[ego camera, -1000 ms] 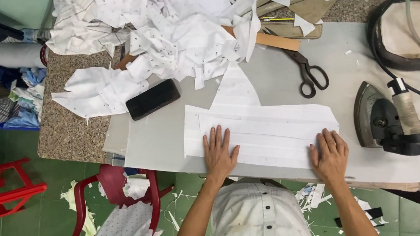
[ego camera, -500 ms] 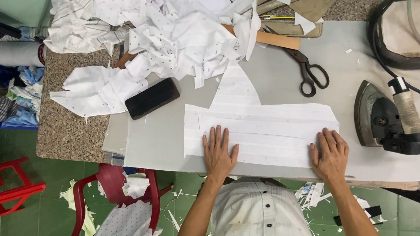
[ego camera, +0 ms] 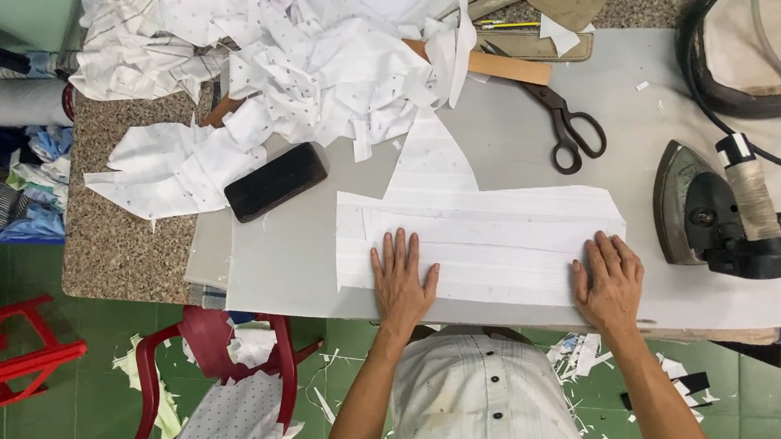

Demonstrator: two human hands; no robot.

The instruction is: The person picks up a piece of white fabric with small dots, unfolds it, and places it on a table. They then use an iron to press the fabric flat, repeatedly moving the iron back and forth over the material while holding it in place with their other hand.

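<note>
Fabric panel, white, long, creased lengthwise, flat on grey surface. Left hand and right hand press it, fingers spread flat, gripping nothing. Iron right of panel, cord cut off.

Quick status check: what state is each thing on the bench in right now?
White fabric piece: spread flat, folded in bands.
Left hand: open, palm down on the fabric.
Right hand: open, flat on the fabric's right end.
Scissors: lying closed, untouched.
Iron: lying on its side, apart from the fabric.
Black case: shut.

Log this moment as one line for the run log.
left hand flat on white fabric piece | right hand flat on it | iron right
</note>
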